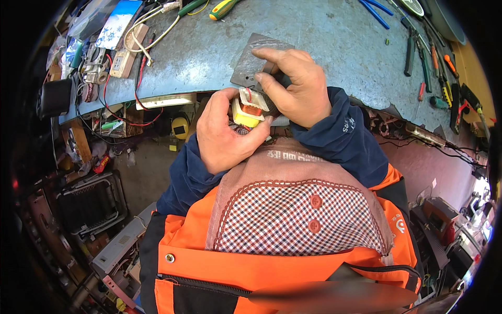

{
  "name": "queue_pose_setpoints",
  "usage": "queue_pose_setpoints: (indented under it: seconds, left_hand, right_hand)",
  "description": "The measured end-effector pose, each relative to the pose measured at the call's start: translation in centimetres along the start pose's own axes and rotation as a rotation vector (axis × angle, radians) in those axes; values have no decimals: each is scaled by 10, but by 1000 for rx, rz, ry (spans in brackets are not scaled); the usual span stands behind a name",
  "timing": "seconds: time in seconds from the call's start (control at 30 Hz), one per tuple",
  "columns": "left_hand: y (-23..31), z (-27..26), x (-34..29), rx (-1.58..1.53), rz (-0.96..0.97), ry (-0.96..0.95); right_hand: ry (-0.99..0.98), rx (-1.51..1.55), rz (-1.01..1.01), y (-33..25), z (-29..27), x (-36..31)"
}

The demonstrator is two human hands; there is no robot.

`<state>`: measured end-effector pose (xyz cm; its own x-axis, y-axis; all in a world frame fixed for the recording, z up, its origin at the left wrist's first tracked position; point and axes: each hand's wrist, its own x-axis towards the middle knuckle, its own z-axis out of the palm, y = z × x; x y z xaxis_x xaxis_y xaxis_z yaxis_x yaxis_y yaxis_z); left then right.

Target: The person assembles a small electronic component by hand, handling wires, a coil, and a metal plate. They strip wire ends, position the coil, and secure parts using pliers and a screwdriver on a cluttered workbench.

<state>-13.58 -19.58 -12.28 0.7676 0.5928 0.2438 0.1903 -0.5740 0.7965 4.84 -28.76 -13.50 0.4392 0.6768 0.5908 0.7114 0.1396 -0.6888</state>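
Observation:
A small transformer coil [248, 111] with a white plastic bobbin, copper winding and yellow tape is in my left hand [222, 131]. The thumb and fingers of that hand close around its sides, and a short red wire stands at its top. Just right of the coil is my right hand [299, 86], its thumb and index finger apart. The other fingers are partly hidden in dark shadow behind them. Beneath and beyond that hand, a dark flat metal plate [250, 68] with small holes lies at the bench edge.
The blue-grey bench [193, 47] curves ahead of me. Left on it are a power strip [128, 52], cables and red leads. Pliers [375, 13] and a yellow-green handle [222, 9] lie far back; several screwdrivers [421, 91] are at right. A yellow object [180, 127] sits below the bench.

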Motion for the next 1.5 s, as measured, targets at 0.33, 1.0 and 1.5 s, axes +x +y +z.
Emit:
queue_pose_setpoints:
  seconds: [0.33,1.0,1.5]
  left_hand:
    - [0,-2,1,19,5,-10]
    - [-7,-6,-3,-387,-227,-108]
    - [-41,-6,-5,-1453,-897,-349]
  right_hand:
    - [23,15,14,-5,-1,1]
    - [131,28,145,-4,3,-1]
    - [35,102,86,0,-2,0]
